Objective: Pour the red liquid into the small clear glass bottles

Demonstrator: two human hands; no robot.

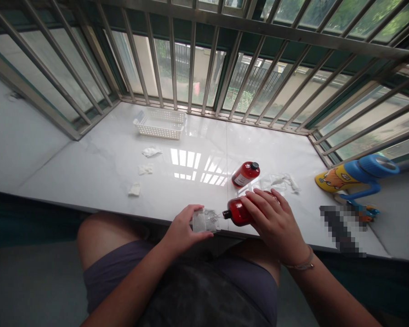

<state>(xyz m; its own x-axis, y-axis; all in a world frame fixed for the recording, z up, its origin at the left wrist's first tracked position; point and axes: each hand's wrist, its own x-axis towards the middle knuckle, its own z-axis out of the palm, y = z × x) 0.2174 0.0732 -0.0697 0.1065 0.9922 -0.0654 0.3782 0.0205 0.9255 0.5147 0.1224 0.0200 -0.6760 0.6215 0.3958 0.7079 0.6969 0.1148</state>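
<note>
My left hand [183, 230] is closed around a small clear container [200, 221] at the counter's front edge, its thumb and fingers on opposite sides. In my right hand [271, 218] is a red bottle [237, 211], tipped sideways with its black neck pointing left at the container's mouth. Thin clear streaks, apparently liquid, show between the neck and the container. Just behind stands a second red bottle [245, 175] with a black cap and a pale label. Crumpled clear-and-white wrapping [285, 182] lies to its right.
A white perforated basket [161, 123] sits at the back left of the white counter [197, 145]. Several small white pieces, one a crumpled scrap [134, 189], lie at left. At right are a blue-and-yellow flask [352, 175] and a pixelated dark object [341, 231]. Metal bars line the windows.
</note>
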